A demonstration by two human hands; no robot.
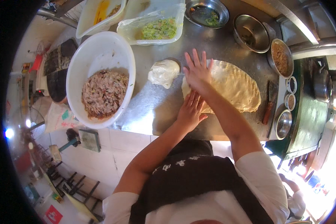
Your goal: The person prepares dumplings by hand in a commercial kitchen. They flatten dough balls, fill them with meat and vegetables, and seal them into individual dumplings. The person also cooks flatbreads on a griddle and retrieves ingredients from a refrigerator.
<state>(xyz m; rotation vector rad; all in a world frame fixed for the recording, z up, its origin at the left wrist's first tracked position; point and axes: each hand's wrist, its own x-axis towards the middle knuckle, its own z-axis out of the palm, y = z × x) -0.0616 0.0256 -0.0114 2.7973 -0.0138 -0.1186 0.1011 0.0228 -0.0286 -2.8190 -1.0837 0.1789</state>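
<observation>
A broad, flattened sheet of dough (232,86) lies on the steel worktop (140,103). Its surface is bumpy and its rim uneven. My right hand (198,72) rests palm down at the dough's left end, fingers spread. Just below it, my left hand (191,112) lies flat against the dough's lower left edge, its fingers close together and the thumb out to the side. Neither hand grips anything. A plastic-wrapped lump of pale dough (164,72) sits to the left of my right hand. Part of the sheet's left end is hidden under my hands.
On the left stands a white basin (72,84) of minced filling (105,93). Behind it are plastic tubs, one with chopped greens (159,29). Steel bowls (251,33) line the back right. A cleaver (268,103) lies right of the dough. Another person (295,200) is at lower right.
</observation>
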